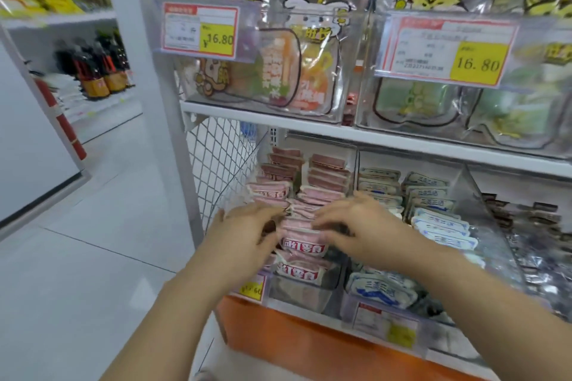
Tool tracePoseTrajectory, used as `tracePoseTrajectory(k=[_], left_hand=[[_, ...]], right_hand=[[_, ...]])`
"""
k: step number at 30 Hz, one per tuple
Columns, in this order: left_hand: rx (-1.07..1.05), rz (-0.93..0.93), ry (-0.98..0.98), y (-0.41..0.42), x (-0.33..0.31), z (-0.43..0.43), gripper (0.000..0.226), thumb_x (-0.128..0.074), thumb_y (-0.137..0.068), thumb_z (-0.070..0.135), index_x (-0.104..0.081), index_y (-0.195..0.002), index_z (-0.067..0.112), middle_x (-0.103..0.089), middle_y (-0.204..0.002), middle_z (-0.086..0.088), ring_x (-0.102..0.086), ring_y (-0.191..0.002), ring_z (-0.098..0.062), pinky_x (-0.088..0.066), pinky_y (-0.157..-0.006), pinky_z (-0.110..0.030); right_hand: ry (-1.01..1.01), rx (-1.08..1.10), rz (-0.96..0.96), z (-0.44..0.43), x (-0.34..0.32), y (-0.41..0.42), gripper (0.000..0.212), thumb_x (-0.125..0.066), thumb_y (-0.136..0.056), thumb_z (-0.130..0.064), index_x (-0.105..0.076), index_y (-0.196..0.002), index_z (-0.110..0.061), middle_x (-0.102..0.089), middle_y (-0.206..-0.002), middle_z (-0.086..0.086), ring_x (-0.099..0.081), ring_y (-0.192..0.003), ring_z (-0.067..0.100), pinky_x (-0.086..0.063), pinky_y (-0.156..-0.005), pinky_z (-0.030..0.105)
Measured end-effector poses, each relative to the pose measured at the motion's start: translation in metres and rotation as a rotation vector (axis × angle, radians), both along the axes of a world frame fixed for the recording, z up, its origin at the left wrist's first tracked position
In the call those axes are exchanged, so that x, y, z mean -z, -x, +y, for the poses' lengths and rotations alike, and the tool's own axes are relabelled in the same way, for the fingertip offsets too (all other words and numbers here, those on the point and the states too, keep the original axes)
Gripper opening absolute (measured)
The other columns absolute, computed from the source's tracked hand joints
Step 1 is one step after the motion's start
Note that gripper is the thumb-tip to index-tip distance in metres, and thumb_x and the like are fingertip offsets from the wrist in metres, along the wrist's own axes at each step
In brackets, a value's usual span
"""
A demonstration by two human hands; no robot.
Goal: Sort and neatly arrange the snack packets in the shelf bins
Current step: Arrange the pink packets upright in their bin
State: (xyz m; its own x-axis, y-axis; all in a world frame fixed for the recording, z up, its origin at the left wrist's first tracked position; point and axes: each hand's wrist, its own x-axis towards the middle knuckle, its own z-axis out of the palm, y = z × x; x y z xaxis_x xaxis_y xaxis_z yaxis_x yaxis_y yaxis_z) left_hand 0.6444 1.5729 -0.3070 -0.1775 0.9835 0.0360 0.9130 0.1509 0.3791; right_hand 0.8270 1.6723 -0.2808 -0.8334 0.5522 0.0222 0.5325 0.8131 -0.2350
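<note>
Pink packets (305, 195) fill the left clear bin (297, 291) on the lower shelf (297, 309), stood on edge in two rows, the front ones leaning with labels out. Both hands sit over the front row, near each other, a few packets between the fingertips. Left hand (247, 226): fingers bent against the packets' left side, touching them; blur hides whether it grips. Right hand (356, 219): fingers fairly straight, laid across the packet tops from the right, resting, not curled round any. Next bin to the right: blue-white packets (433, 210), also in rows. Beyond those, dark packets (526, 216), blurred. Yellow price tag (252, 288) on the pink bin's front. Mesh panel (216, 170) at the shelf's left end. Upper shelf (278, 122): clear bins of cartoon pouches (278, 71), tags (201, 29) reading 16.80. Orange base (294, 331) below. Bottles (96, 68) on a far shelf at left.
</note>
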Motion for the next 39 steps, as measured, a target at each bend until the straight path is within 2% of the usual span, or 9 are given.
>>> tracePoseTrajectory(k=[4, 11, 19, 22, 25, 27, 30, 35, 39], left_hand=[[-0.014, 0.15, 0.042, -0.014, 0.015, -0.02, 0.059, -0.036, -0.093, 0.059, -0.021, -0.147, 0.04, -0.024, -0.153, 0.017, -0.012, -0.144, -0.011, 0.003, -0.115, -0.054], [0.001, 0.137, -0.016, -0.012, 0.025, -0.018, 0.067, -0.043, -0.09, 0.059, -0.011, -0.146, 0.045, -0.039, -0.147, 0.015, -0.016, -0.143, -0.009, 0.011, -0.113, -0.058], [0.035, 0.127, -0.017, -0.006, 0.028, -0.012, 0.059, -0.045, -0.089, 0.057, -0.022, -0.142, 0.046, -0.037, -0.146, 0.018, -0.024, -0.139, -0.007, 0.012, -0.111, -0.06], [0.044, 0.112, -0.016, -0.005, 0.027, -0.011, 0.06, -0.046, -0.089, 0.057, -0.02, -0.143, 0.046, -0.038, -0.146, 0.016, -0.024, -0.139, -0.008, 0.013, -0.111, -0.06], [0.046, 0.087, -0.01, -0.005, 0.027, -0.011, 0.06, -0.048, -0.089, 0.056, -0.022, -0.142, 0.046, -0.041, -0.143, 0.016, -0.025, -0.139, -0.008, 0.013, -0.111, -0.06], [0.047, 0.082, -0.011, -0.005, 0.028, -0.01, 0.059, -0.048, -0.089, 0.056, -0.024, -0.142, 0.046, -0.041, -0.143, 0.018, -0.024, -0.139, -0.007, 0.013, -0.111, -0.06], [0.055, 0.079, -0.004, -0.004, 0.028, -0.01, 0.057, -0.048, -0.089, 0.056, -0.026, -0.141, 0.046, -0.04, -0.144, 0.02, -0.023, -0.139, -0.006, 0.013, -0.11, -0.06], [0.071, 0.037, -0.001, -0.003, 0.023, -0.009, 0.055, -0.05, -0.088, 0.055, -0.032, -0.14, 0.047, -0.044, -0.14, 0.021, -0.027, -0.136, -0.005, 0.011, -0.113, -0.058], [0.12, -0.124, -0.111, 0.006, 0.014, -0.018, 0.056, -0.059, -0.09, 0.037, -0.036, -0.14, 0.044, -0.046, -0.139, 0.021, -0.044, -0.124, -0.001, -0.017, -0.118, -0.042]], right_hand=[[-0.093, -0.06, -0.232, -0.015, 0.004, 0.012, 0.035, -0.043, -0.096, -0.044, -0.056, -0.127, -0.034, -0.043, -0.143, -0.014, -0.034, -0.133, 0.008, -0.009, -0.117, 0.046], [-0.098, 0.073, -0.036, 0.008, 0.006, 0.043, 0.018, -0.058, -0.091, -0.024, -0.069, -0.105, -0.02, -0.07, -0.102, -0.004, -0.063, -0.095, 0.016, -0.047, -0.085, 0.03], [-0.226, -0.019, -0.421, 0.026, -0.009, 0.055, 0.006, -0.061, -0.08, -0.01, -0.066, -0.081, -0.012, -0.068, -0.079, 0.004, -0.061, -0.075, 0.024, -0.047, -0.064, 0.032], [-0.32, -0.061, -0.502, 0.027, -0.019, 0.054, 0.018, -0.053, -0.067, 0.002, -0.047, -0.056, -0.011, -0.043, -0.054, 0.008, -0.04, -0.052, 0.028, -0.032, -0.049, 0.031], [-0.341, -0.077, -0.564, 0.023, -0.018, 0.051, 0.025, -0.051, -0.065, 0.005, -0.04, -0.054, -0.014, -0.032, -0.051, 0.003, -0.034, -0.049, 0.021, -0.033, -0.049, 0.027], [-0.314, -0.067, -0.568, 0.019, -0.01, 0.05, 0.023, -0.052, -0.068, 0.005, -0.049, -0.058, -0.016, -0.039, -0.052, 0.0, -0.045, -0.054, 0.022, -0.049, -0.066, 0.031], [-0.221, -0.034, -0.554, 0.023, -0.004, 0.053, 0.02, -0.053, -0.072, 0.002, -0.058, -0.061, -0.015, -0.055, -0.059, 0.0, -0.059, -0.067, 0.026, -0.051, -0.087, 0.044], [-0.058, 0.022, -0.577, 0.025, -0.019, 0.049, 0.014, -0.059, -0.088, -0.023, -0.072, -0.092, -0.021, -0.071, -0.09, -0.008, -0.057, -0.07, 0.008, -0.043, -0.073, 0.023], [-0.084, 0.037, -0.236, 0.017, -0.033, 0.056, 0.022, -0.054, -0.093, -0.031, -0.071, -0.106, -0.025, -0.071, -0.105, -0.01, -0.064, -0.091, 0.01, -0.052, -0.083, 0.032]])
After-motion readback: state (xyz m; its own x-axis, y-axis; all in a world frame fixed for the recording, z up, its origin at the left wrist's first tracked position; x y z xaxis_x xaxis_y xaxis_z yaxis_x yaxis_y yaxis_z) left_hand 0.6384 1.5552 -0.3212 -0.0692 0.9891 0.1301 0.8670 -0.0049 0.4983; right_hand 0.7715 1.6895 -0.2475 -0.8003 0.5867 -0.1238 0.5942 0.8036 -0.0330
